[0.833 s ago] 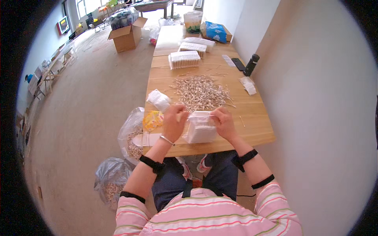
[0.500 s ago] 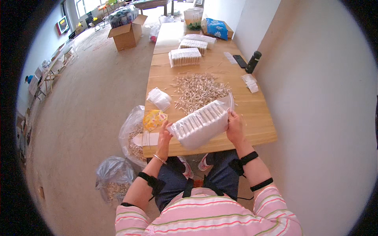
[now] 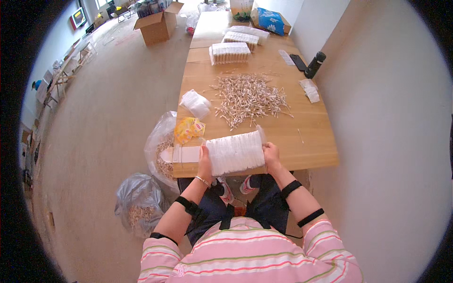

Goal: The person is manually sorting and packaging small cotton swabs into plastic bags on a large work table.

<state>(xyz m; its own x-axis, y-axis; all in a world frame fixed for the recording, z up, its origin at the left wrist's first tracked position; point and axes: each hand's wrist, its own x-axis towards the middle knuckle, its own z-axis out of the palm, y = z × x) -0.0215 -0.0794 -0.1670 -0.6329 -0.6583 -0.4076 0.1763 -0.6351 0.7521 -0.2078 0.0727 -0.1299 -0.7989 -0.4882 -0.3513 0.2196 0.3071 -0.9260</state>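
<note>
Between my two hands is a clear plastic bag packed with a row of white cotton swab bundles [image 3: 236, 153], held level over the table's near edge. My left hand [image 3: 205, 162] grips its left end, thumb along the side. My right hand [image 3: 271, 156] is closed on the right end, where the loose plastic stands up. Just beyond lies a spread heap of loose cotton swabs [image 3: 251, 99] on the wooden table [image 3: 306, 137]. To the left are a stack of clear empty bags [image 3: 195, 104], yellow printed slips [image 3: 189, 129] and a white card strip [image 3: 186, 154].
Filled packs of swabs [image 3: 230, 53] stand farther up the table. A dark bottle [image 3: 315, 65], a phone [image 3: 297, 62] and a crumpled wrapper [image 3: 309, 90] lie along the right side by the wall. Plastic sacks of swabs [image 3: 141, 212] sit on the floor at left, a cardboard box [image 3: 158, 28] farther back.
The bag of swab bundles has come down and levelled out from its tilt, its bundle side now turned up toward me. Both hands still hold its ends. The view has shifted slightly.
</note>
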